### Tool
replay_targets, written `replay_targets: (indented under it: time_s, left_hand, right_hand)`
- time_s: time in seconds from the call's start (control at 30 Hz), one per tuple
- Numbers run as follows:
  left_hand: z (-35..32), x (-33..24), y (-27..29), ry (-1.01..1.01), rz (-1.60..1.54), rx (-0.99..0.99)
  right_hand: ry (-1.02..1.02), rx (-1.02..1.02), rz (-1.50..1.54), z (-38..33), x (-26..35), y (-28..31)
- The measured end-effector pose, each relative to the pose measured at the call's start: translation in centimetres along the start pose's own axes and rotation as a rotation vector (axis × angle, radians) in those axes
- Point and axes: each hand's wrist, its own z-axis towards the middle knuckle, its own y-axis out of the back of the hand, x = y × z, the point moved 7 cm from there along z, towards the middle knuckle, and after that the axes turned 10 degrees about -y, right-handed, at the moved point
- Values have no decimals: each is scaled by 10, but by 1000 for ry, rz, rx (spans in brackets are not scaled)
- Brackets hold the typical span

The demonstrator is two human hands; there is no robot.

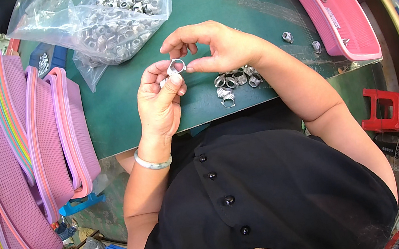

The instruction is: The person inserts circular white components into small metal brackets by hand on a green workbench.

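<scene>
My left hand (157, 105) is closed on a silver ring (171, 70), gripping its edge between thumb and fingers. Another textured metal piece partly shows behind the thumb. My right hand (226, 47) hovers just right of the ring, its thumb tip close beside it; whether they touch I cannot tell. Its thumb and curved fingers are apart, with nothing seen between them. Below the right wrist, several chunky silver rings (228, 100) with textured surfaces lie in a small heap on the green tabletop (197, 112).
A clear plastic bag (91, 24) full of similar rings lies at the far left. A pink basket (360, 46) stands at the right, with two loose rings (287, 37) near it. Stacked pink baskets (50, 141) crowd the left side. A red stool (383, 110) stands at right.
</scene>
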Motion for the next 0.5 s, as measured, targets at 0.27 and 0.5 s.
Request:
replay_targets:
  time_s: [0.27, 0.5]
  left_hand:
    - [-2, -3, -1, -37, 39, -51]
    - [-2, -5, -2, -32, 98, -80]
  right_hand:
    - [-14, 1, -13, -1, -1, -1]
    - [-37, 45, -61, -1, 3, -2]
